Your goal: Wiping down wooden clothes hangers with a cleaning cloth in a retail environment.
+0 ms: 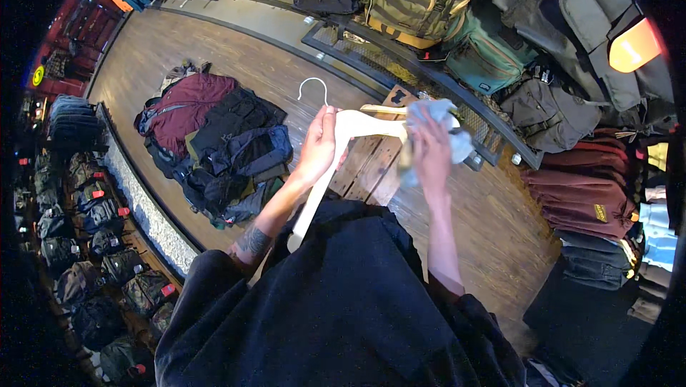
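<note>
My left hand (316, 147) is closed round a pale clothes hanger (368, 125) just below its white wire hook. One arm of the hanger reaches right, and the other slants down toward my dark shirt. My right hand (431, 155), blurred by motion, holds a light blue-grey cloth (446, 112) against the end of the right arm. That end is partly hidden by the cloth and fingers. Beneath the hanger is a slatted wooden crate (384, 170). Just behind it shows a tan wooden strip (384, 109), whose kind I cannot make out.
A heap of dark and maroon clothes (214, 130) lies on the wood floor at left. Backpacks (407, 5) stand along the metal-mesh rack (429, 80) at upper right. Folded maroon garments (582, 197) are stacked at right; more bags (100, 273) line the left shelves.
</note>
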`<state>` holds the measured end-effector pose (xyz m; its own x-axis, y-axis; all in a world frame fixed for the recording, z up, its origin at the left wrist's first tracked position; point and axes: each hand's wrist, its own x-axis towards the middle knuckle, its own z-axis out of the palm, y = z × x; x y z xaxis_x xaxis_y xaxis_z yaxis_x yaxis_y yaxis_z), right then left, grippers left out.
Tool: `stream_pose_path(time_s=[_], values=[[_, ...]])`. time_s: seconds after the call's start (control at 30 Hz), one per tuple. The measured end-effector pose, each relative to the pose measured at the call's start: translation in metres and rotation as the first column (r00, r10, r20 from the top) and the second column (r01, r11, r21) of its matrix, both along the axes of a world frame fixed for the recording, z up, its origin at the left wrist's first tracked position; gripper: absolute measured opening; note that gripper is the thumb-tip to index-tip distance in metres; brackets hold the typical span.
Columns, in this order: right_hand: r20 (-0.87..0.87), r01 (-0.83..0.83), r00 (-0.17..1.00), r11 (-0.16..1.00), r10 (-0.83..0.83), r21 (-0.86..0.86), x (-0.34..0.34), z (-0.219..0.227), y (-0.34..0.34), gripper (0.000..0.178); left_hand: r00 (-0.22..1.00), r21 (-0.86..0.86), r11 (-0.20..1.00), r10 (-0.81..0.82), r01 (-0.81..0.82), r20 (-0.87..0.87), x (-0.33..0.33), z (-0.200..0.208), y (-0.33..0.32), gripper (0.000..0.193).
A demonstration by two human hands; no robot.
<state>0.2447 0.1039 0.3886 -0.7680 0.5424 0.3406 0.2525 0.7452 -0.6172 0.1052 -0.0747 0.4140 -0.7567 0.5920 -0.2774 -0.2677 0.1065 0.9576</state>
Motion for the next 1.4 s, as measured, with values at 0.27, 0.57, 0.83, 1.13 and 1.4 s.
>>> stream_pose_path(time_s=[0.27, 0.57, 0.83, 1.13, 1.4], values=[[-0.184, -0.352, 0.926, 0.931, 0.33, -0.101, -0.035, 0.025, -0.067, 0.041, 1.0, 0.1, 0.995, 0.006, -0.005, -0.007, 0.004, -0.007, 0.01, 0.034], [-0.089, -0.052, 0.995, 0.998, 0.054, 0.019, 0.002, 0.002, 0.007, 0.039, 1.0, 0.135, 0.991, 0.002, -0.006, 0.028, -0.014, 0.002, -0.014, 0.042], [-0.209, -0.101, 0.972, 0.995, 0.103, 0.023, -0.027, -0.002, -0.013, 0.048, 0.981, 0.254, 0.963, -0.127, 0.086, 0.146, -0.016, 0.016, -0.003, 0.055], [-0.315, -0.418, 0.872, 0.905, 0.375, -0.081, -0.065, 0.033, -0.071, 0.048, 0.902, 0.429, 0.889, -0.045, -0.16, 0.43, -0.023, 0.024, 0.02, 0.061], [-0.151, -0.818, 0.538, 0.557, 0.829, 0.146, 0.005, 0.003, -0.101, 0.047, 0.885, 0.57, 0.767, -0.008, -0.294, 0.466, -0.069, -0.019, -0.005, 0.052]])
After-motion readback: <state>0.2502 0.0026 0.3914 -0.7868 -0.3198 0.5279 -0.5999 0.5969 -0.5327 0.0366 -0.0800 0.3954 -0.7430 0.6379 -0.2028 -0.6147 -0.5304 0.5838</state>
